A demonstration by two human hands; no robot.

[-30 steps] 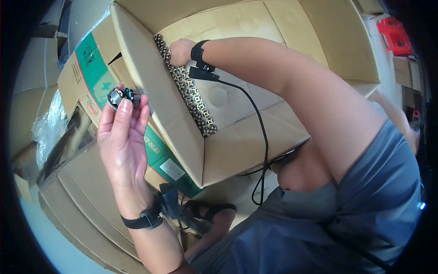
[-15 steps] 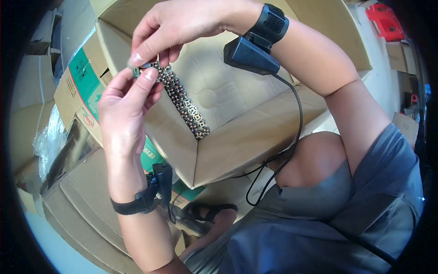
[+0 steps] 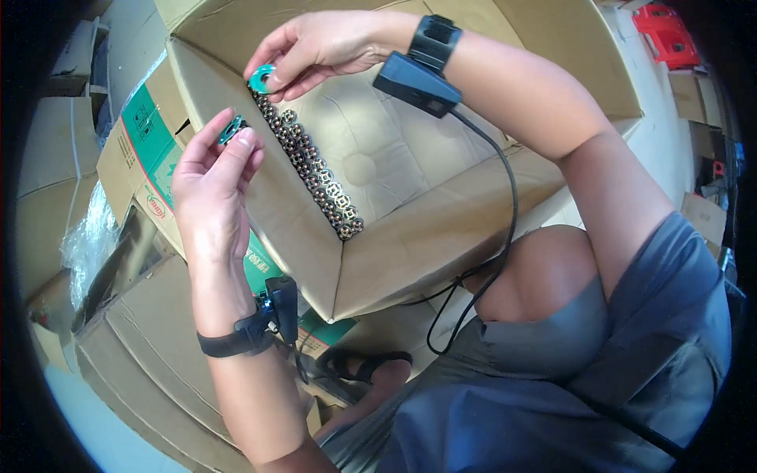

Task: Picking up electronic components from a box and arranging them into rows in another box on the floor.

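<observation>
My right hand (image 3: 311, 55) pinches a green ring (image 3: 256, 80) with a dark centre, over the far left corner of the open cardboard box (image 3: 426, 252). Lower and to the left, my left hand (image 3: 217, 162) grips a second round green-edged ring (image 3: 231, 129) between thumb and fingers, seen nearly edge-on. Below both hands, several shiny round metal parts (image 3: 323, 189), like small bearings, lie in close rows along the box's left inner wall. The two green rings are apart from each other.
A padded-looking cardboard sheet (image 3: 378, 146) covers the box floor. Green-and-tan cartons (image 3: 150, 146), clear plastic wrap (image 3: 91, 244) and flattened cardboard (image 3: 150, 347) are at the left. A black cable (image 3: 516, 213) hangs from the right wrist device across the box edge. A red plastic item (image 3: 666, 35) stands far right.
My hands have separated: the right moved slightly right with a green ring, while the left stayed near its place holding the other. Before, both hands met at one spot.
</observation>
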